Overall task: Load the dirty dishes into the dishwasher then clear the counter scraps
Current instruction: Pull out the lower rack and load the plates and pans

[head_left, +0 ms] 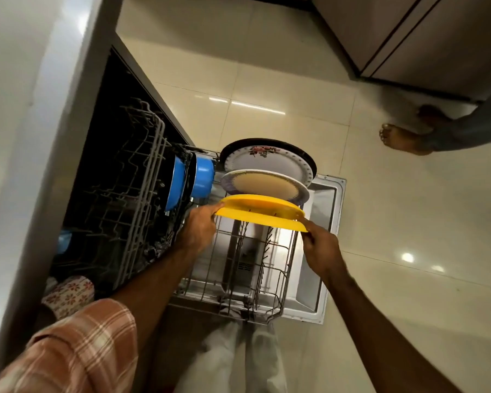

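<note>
A yellow plate [260,212] stands on edge in the pulled-out lower rack [270,285] of the open dishwasher. My left hand [197,229] grips its left rim and my right hand [321,246] pinches its right rim. Behind it stand a cream plate with a patterned rim [264,186], a white plate with red flowers [267,160] and a dark plate [267,141]. Blue pots [201,177] sit at the rack's left. The upper rack [136,177] reaches into the dark tub.
The open dishwasher door [323,236] lies flat over the floor under the rack. The counter edge [34,137] runs along the left. A floral cup [68,293] sits at lower left. Another person's bare feet [403,137] stand at the right by a cabinet [437,38].
</note>
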Available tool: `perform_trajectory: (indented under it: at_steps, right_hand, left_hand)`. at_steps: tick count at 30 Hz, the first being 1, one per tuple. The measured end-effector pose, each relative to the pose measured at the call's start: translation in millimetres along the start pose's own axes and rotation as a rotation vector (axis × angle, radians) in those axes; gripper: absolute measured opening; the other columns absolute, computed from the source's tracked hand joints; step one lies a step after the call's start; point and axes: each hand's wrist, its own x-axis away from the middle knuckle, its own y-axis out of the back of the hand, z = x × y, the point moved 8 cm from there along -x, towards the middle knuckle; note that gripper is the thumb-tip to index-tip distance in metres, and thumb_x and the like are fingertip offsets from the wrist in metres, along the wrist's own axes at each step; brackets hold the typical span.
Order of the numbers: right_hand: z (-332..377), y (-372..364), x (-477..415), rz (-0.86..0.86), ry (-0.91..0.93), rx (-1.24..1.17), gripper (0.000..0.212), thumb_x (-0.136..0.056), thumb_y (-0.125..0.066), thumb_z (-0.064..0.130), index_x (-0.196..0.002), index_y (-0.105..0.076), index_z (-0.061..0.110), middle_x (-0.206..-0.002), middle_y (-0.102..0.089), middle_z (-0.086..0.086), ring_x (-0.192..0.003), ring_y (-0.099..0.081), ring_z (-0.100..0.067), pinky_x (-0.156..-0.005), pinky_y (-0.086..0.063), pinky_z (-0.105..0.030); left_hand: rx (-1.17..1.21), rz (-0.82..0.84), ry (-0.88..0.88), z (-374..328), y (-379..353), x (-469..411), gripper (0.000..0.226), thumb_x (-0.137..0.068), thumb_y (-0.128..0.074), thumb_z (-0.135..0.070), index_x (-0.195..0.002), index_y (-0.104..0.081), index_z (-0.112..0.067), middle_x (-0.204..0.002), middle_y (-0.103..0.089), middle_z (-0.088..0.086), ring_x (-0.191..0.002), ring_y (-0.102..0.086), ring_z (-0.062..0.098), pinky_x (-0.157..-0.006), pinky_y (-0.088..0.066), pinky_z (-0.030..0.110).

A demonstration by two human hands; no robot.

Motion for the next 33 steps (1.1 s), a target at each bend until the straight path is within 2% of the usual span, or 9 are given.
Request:
perform_trajectory:
  at_steps: [4,7,11,14,18,20,23,28,33]
  right_hand:
    - [-6,-20,-13,0.075,-0.08,0.024,0.044,-0.107,-0.05,0.016,-0.15,-0.053,0.026,-0.094,-0.069,-0.011,-0.079,-0.062,-0.027,-0.074,-0.048,-0.034]
    - [-6,-32,-17,0.104,-0.146,0.015,0.041,-0.109,-0.045,0.019,-0.149,-0.054,0.019,-0.091,-0.064,-0.007,-0.074,-0.058,-0.022,-0.068,-0.042,-0.029]
    - [-4,-36,-15,0.083,-0.219,0.002,0.032,-0.11,-0.044,0.019,-0.13,-0.066,0.008,-0.087,-0.063,-0.005,-0.068,-0.053,-0.015,-0.058,-0.036,-0.027]
    - [-1,-40,-14,0.112,-0.259,-0.015,0.033,-0.109,-0.044,0.016,-0.138,-0.06,0.009,-0.098,-0.069,-0.01,-0.07,-0.056,-0.014,-0.057,-0.038,-0.017]
    - [2,-42,-8,0.141,-0.283,-0.025,0.044,-0.108,-0.047,0.017,-0.151,-0.048,0.01,-0.114,-0.07,-0.015,-0.089,-0.064,-0.024,-0.074,-0.047,-0.03]
    - [12,-37,0,0.143,-0.257,-0.035,0.045,-0.107,-0.049,0.02,-0.152,-0.047,0.011,-0.126,-0.068,-0.017,-0.105,-0.066,-0.031,-0.085,-0.051,-0.037]
    - [38,-20,16,0.136,-0.19,-0.062,0.048,-0.107,-0.052,0.021,-0.153,-0.046,0.011,-0.141,-0.062,-0.017,-0.122,-0.061,-0.035,-0.1,-0.048,-0.039]
    - [95,21,47,0.149,-0.06,-0.072,0.05,-0.108,-0.051,0.027,-0.156,-0.042,0.017,-0.151,-0.054,-0.01,-0.131,-0.056,-0.031,-0.109,-0.044,-0.042]
    - [156,72,86,0.145,0.11,-0.039,0.051,-0.108,-0.051,0.03,-0.156,-0.042,0.018,-0.16,-0.046,-0.003,-0.143,-0.046,-0.022,-0.117,-0.035,-0.031]
  left_hand:
    - [-0.054,0.049,0.042,11,-14,-15,0.05,-0.101,-0.046,-0.002,-0.141,-0.057,-0.03,-0.11,-0.068,0.005,-0.085,-0.054,0.011,-0.077,-0.044,0.02]
    - [-0.067,0.129,0.042,19,-29,-23,0.042,-0.102,-0.046,-0.006,-0.134,-0.062,-0.027,-0.099,-0.066,0.003,-0.081,-0.057,0.014,-0.073,-0.047,0.024]
    - [-0.07,0.152,0.055,18,-36,-26,0.051,-0.103,-0.048,-0.008,-0.148,-0.048,-0.031,-0.109,-0.066,0.008,-0.084,-0.058,0.012,-0.072,-0.05,0.021]
    - [0.006,0.149,0.134,18,-36,-26,0.052,-0.103,-0.049,-0.006,-0.151,-0.043,-0.025,-0.114,-0.062,0.01,-0.088,-0.056,0.012,-0.074,-0.048,0.023]
    - [0.046,0.169,0.214,19,-36,-15,0.064,-0.1,-0.054,-0.006,-0.157,-0.028,-0.021,-0.122,-0.058,0.01,-0.096,-0.056,0.014,-0.084,-0.05,0.027]
    - [0.057,0.182,0.2,11,-34,-4,0.072,-0.1,-0.057,-0.008,-0.16,-0.019,-0.019,-0.142,-0.051,0.012,-0.119,-0.057,0.022,-0.099,-0.047,0.032]
    - [0.067,0.177,0.153,-2,-28,15,0.08,-0.099,-0.06,-0.013,-0.162,-0.01,-0.017,-0.165,-0.025,0.008,-0.148,-0.032,0.026,-0.121,-0.032,0.04]
    - [0.031,0.218,0.033,-42,-3,64,0.081,-0.099,-0.059,-0.023,-0.162,-0.008,-0.018,-0.169,-0.008,0.007,-0.155,-0.014,0.026,-0.124,-0.025,0.046]
    - [0.015,0.137,-0.05,-84,52,122,0.081,-0.099,-0.059,-0.032,-0.162,-0.008,-0.026,-0.17,-0.002,0.0,-0.155,-0.015,0.025,-0.122,-0.029,0.049]
